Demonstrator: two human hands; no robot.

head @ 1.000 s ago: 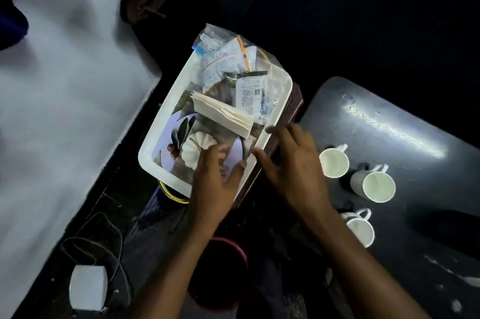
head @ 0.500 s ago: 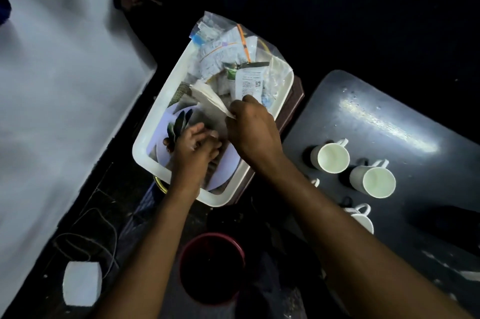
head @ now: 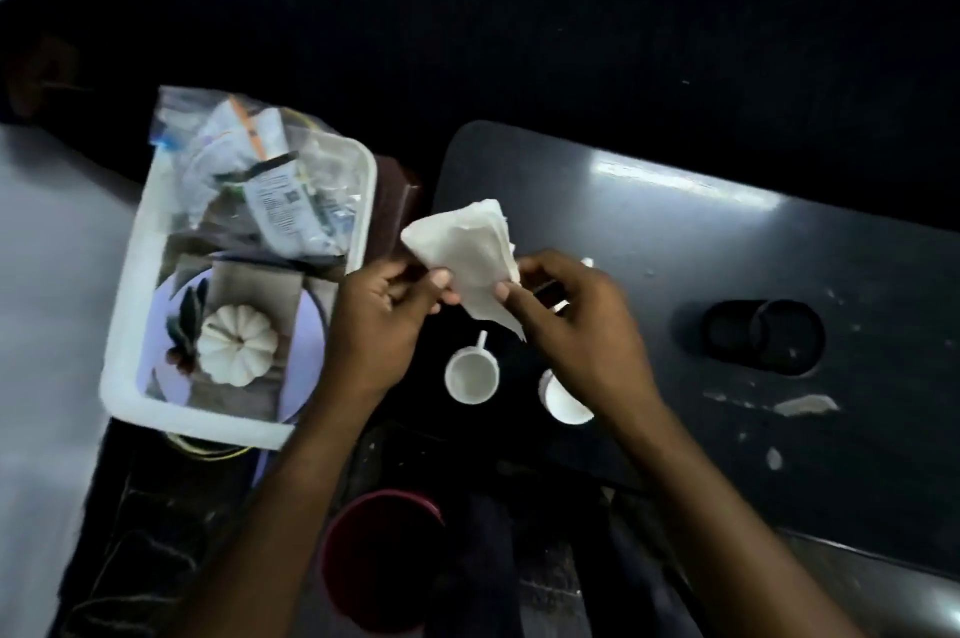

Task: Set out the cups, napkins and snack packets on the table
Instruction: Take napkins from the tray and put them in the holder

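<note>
The head camera looks down at two bare hands in a dim room. The left hand (head: pixel 387 312) and the right hand (head: pixel 566 325) both pinch a small stack of white napkins (head: pixel 467 250). The stack is up in the air, above the near left corner of the dark table (head: pixel 675 242). Two white cups stand on the table under the hands. One cup (head: pixel 471 377) shows in full, and the other cup (head: pixel 563 403) is partly hidden by the right wrist. A white tray (head: pixel 130 325) sits to the left, just beside the table. A clear bag of snack packets (head: pixel 265 174) lies at its far end. A white pumpkin picture (head: pixel 236 343) shows at its near end. A dark red bucket (head: pixel 379 559) stands below, between the arms.
</note>
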